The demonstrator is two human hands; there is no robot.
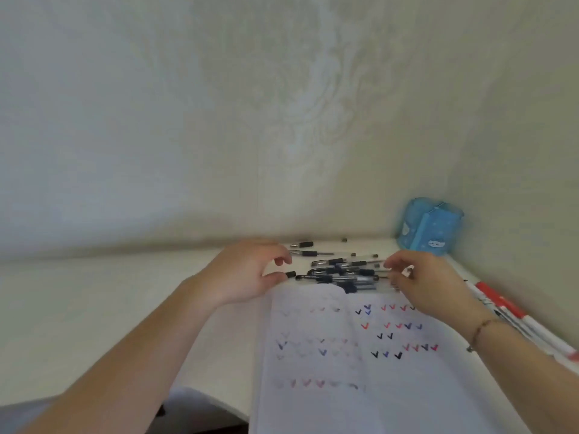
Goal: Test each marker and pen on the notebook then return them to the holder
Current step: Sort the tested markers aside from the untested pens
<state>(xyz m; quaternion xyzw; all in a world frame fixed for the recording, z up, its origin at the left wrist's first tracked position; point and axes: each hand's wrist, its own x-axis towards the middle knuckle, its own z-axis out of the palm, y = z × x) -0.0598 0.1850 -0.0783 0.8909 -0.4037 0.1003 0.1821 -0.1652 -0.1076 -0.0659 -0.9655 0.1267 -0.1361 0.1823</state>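
Observation:
An open white notebook point(344, 355) lies in front of me, its pages covered with red, blue and black tick marks. Just beyond its top edge is a pile of several dark-gripped clear pens point(341, 270). My left hand point(247, 270) pinches a small black pen cap point(290, 274) at its thumb tip. My right hand point(426, 283) grips the far end of one pen point(329, 278), which lies level across the pile, its tip pointing at the cap with a small gap between them. The blue pen holder point(429, 228) stands in the back right corner.
Red-and-white markers point(513, 311) lie along the right wall beside the notebook. Loose pens and small caps point(305, 245) are scattered near the back wall. The white desk point(109, 308) spreads to the left, with its front edge low in the view.

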